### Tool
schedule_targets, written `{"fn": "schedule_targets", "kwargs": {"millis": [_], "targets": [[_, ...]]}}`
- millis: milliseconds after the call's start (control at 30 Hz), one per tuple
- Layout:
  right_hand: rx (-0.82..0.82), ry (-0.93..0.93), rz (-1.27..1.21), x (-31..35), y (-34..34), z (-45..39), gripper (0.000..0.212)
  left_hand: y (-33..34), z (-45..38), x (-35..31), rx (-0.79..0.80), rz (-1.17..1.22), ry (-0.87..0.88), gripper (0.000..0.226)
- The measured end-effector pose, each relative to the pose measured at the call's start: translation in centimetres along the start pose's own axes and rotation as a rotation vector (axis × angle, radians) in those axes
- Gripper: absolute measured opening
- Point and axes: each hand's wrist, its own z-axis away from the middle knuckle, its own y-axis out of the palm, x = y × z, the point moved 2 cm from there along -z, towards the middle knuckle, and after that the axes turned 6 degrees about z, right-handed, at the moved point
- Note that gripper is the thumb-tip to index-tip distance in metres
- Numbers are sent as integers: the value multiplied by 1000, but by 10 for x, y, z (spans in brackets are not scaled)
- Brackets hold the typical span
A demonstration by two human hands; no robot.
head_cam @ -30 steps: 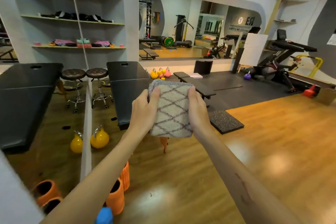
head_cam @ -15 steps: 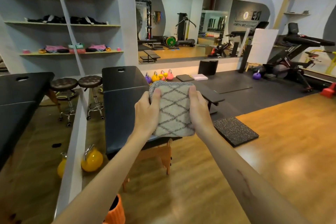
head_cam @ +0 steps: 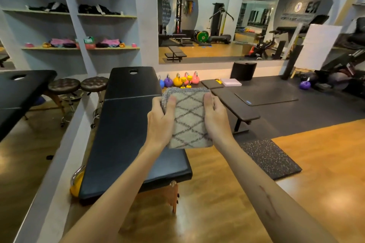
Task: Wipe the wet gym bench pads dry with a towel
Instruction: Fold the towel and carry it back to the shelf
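Observation:
A folded beige towel [head_cam: 188, 118] with a dark diamond pattern is held up in front of me. My left hand [head_cam: 161, 122] grips its left edge and my right hand [head_cam: 216, 119] grips its right edge, thumbs on the front. Below and to the left lies a long black padded bench [head_cam: 124, 130] with a face hole at its far end and wooden legs. The towel hangs in the air above the bench's right edge, not touching the pad. A lower flat black gym bench [head_cam: 235, 104] stands just right of the towel.
A mirrored wall [head_cam: 29, 144] runs along the left with a yellow kettlebell [head_cam: 76, 183] at its foot. Two brown stools [head_cam: 94, 87] stand at the bench's far left. Coloured kettlebells [head_cam: 179, 81] line the back wall. A speckled rubber mat [head_cam: 270, 158] lies on the wood floor to the right.
The view has moved closer to the black padded bench, which now fills more of the frame below the towel. Both hands keep the same grip on the towel.

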Motion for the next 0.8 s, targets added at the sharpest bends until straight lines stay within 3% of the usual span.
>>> {"fn": "schedule_targets", "kwargs": {"millis": [367, 667, 800], "targets": [[77, 59, -83, -66, 20, -225, 43, 101, -186, 77, -36, -51, 38, 25], [141, 29, -59, -106, 18, -391, 57, 185, -312, 117, -116, -101, 90, 24], [220, -41, -89, -129, 9, -464, 40, 229, -355, 139, -193, -125, 135, 19]]}}
